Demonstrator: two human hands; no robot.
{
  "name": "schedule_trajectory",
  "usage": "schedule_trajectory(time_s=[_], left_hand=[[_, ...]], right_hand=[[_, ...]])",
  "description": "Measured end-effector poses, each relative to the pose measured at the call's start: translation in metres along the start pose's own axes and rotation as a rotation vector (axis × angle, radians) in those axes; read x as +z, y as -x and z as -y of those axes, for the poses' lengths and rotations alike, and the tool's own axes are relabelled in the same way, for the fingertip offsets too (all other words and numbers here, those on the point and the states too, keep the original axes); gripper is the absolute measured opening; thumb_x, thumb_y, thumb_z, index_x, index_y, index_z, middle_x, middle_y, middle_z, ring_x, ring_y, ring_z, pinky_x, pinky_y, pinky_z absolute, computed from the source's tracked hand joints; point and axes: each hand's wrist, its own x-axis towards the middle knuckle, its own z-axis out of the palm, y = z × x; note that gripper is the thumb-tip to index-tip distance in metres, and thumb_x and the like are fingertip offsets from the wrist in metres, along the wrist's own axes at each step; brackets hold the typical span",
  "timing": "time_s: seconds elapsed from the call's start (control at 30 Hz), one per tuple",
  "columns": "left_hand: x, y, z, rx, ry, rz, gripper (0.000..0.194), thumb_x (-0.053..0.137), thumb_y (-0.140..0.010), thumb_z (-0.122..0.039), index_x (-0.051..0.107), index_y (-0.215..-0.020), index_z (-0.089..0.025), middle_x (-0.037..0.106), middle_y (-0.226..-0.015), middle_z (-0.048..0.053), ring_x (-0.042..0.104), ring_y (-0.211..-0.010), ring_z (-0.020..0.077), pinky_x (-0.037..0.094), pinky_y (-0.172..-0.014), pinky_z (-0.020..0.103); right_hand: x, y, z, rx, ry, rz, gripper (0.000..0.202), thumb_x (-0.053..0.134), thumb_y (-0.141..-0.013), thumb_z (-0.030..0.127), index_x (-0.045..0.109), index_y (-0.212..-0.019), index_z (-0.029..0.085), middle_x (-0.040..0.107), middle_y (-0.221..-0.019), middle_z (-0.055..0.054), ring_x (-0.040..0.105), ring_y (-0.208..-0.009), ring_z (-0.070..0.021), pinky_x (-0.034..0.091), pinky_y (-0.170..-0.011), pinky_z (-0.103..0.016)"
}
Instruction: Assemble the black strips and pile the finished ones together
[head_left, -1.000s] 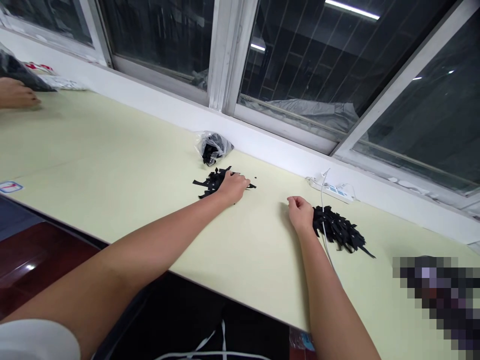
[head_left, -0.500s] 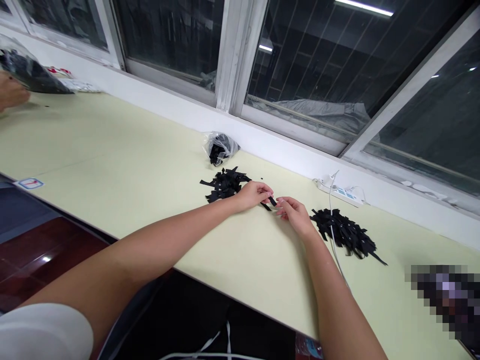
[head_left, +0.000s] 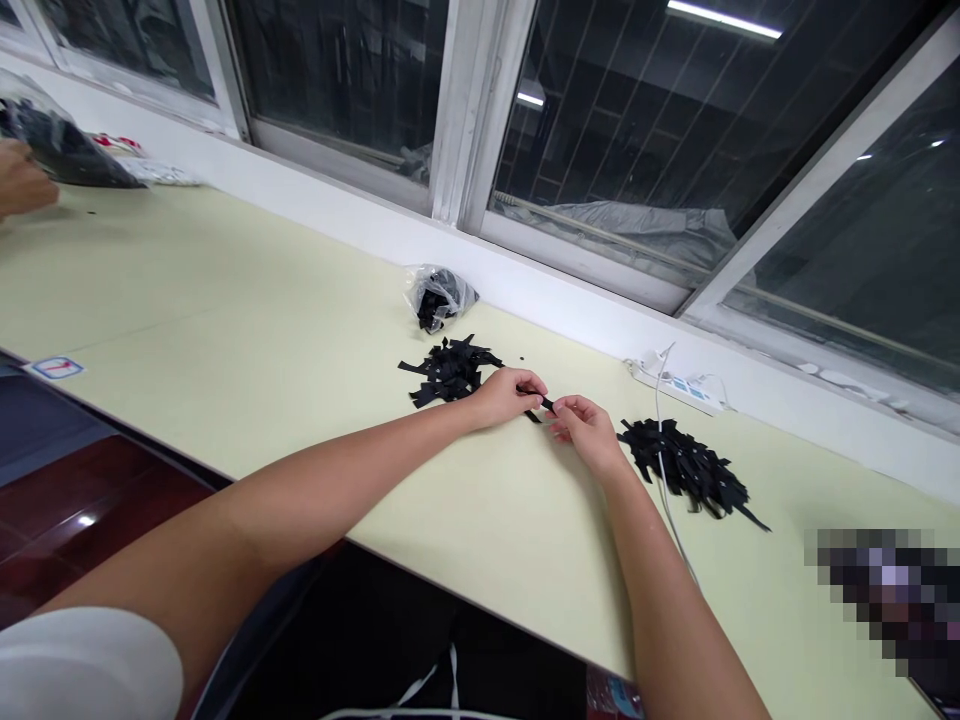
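A short black strip (head_left: 548, 405) is stretched between my two hands above the pale yellow table (head_left: 300, 330). My left hand (head_left: 511, 395) pinches its left end, and my right hand (head_left: 585, 425) pinches the right end. Part of another black piece shows just below my left fingertips. Beside my left hand lies a loose pile of black strips (head_left: 450, 372). A second, longer pile (head_left: 686, 465) of black strips is to the right of my right hand, with a white cable (head_left: 664, 480) running across it.
A clear bag of black pieces (head_left: 441, 298) stands near the wall. The white power strip (head_left: 679, 388) lies at the back right. Another person's hand (head_left: 22, 182) is at far left near a large bag (head_left: 56, 145). A pixelated object (head_left: 892, 590) is at right.
My fingers have shifted slightly on the black strip, and more of it shows between my hands. The rest of the scene looks nearly the same.
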Motion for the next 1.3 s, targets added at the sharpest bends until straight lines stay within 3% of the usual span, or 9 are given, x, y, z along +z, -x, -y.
schedule_trajectory(time_s=[0.1,0.2,0.37,0.5,0.6,0.67,0.83,1.03,1.3], left_hand=[[-0.001,0.001,-0.005,0.041,-0.041,-0.013,0.014,0.062,-0.079,-0.011,0.07,-0.09,-0.011,0.073,-0.085,0.006,0.066,-0.078,0.0141,0.052,-0.075,0.026],[0.001,0.004,-0.012,0.08,-0.086,-0.024,0.016,0.059,-0.08,-0.012,0.071,-0.09,-0.012,0.073,-0.087,0.006,0.066,-0.079,0.0143,0.052,-0.077,0.026],[0.004,0.008,-0.018,0.156,-0.186,-0.019,0.018,0.056,-0.08,-0.01,0.072,-0.088,-0.013,0.073,-0.089,0.005,0.065,-0.082,0.0142,0.051,-0.079,0.026],[0.001,0.009,-0.015,0.265,-0.333,-0.021,0.02,0.055,-0.079,-0.009,0.072,-0.089,-0.014,0.072,-0.092,0.006,0.064,-0.086,0.0161,0.05,-0.081,0.028],[-0.001,0.009,-0.013,0.384,-0.491,-0.101,0.023,0.057,-0.081,-0.014,0.071,-0.099,-0.016,0.07,-0.104,0.008,0.06,-0.104,0.0212,0.047,-0.095,0.035],[-0.002,0.01,-0.014,0.394,-0.577,-0.115,0.026,0.056,-0.084,-0.018,0.071,-0.105,-0.018,0.07,-0.106,0.008,0.059,-0.107,0.0227,0.045,-0.097,0.036],[0.004,0.017,-0.018,0.23,-0.563,0.067,0.039,0.051,-0.084,-0.017,0.068,-0.119,-0.017,0.073,-0.087,0.005,0.063,-0.076,0.0177,0.047,-0.073,0.028],[0.006,0.017,-0.016,0.211,-0.434,0.135,0.029,0.047,-0.082,-0.013,0.073,-0.096,-0.016,0.07,-0.076,0.003,0.056,-0.067,0.0155,0.04,-0.064,0.025],[0.003,0.012,-0.009,0.14,-0.337,0.121,0.026,0.047,-0.078,-0.016,0.073,-0.08,-0.013,0.061,-0.063,0.0,0.046,-0.061,0.0129,0.031,-0.057,0.024]], right_hand=[[0.002,0.003,0.004,0.077,-0.186,0.101,0.04,0.072,-0.076,0.056,0.066,-0.093,0.02,0.073,-0.09,-0.008,0.069,-0.07,-0.0185,0.058,-0.063,-0.031],[0.003,0.005,0.006,0.131,-0.32,0.164,0.037,0.075,-0.077,0.05,0.066,-0.095,0.02,0.074,-0.093,-0.008,0.07,-0.073,-0.0176,0.06,-0.07,-0.032],[0.001,0.004,0.003,0.164,-0.42,0.149,0.026,0.083,-0.072,0.034,0.067,-0.087,0.02,0.072,-0.087,-0.004,0.068,-0.075,-0.0136,0.06,-0.078,-0.028],[-0.001,0.002,0.0,0.128,-0.41,0.107,0.028,0.087,-0.065,0.03,0.068,-0.083,0.02,0.071,-0.083,-0.002,0.068,-0.077,-0.015,0.06,-0.081,-0.032],[-0.001,0.001,0.0,0.063,-0.319,-0.01,0.034,0.089,-0.059,0.033,0.067,-0.081,0.019,0.071,-0.08,-0.002,0.067,-0.074,-0.0157,0.059,-0.078,-0.033],[0.001,-0.001,0.0,-0.003,-0.223,-0.096,0.038,0.089,-0.057,0.036,0.065,-0.08,0.019,0.069,-0.075,-0.002,0.066,-0.07,-0.0155,0.058,-0.074,-0.032],[0.01,0.0,0.002,-0.216,-0.015,-0.172,0.037,0.082,-0.062,0.042,0.059,-0.081,0.02,0.067,-0.07,0.0,0.063,-0.064,-0.0151,0.052,-0.065,-0.029],[0.019,0.011,0.011,-0.387,0.383,-0.158,0.017,0.066,-0.077,0.037,0.058,-0.081,0.023,0.07,-0.079,-0.001,0.065,-0.071,-0.0166,0.049,-0.069,-0.028],[0.018,0.012,0.011,-0.48,0.536,-0.074,0.01,0.055,-0.083,0.032,0.059,-0.087,0.024,0.072,-0.084,-0.001,0.066,-0.072,-0.0173,0.049,-0.069,-0.029]])
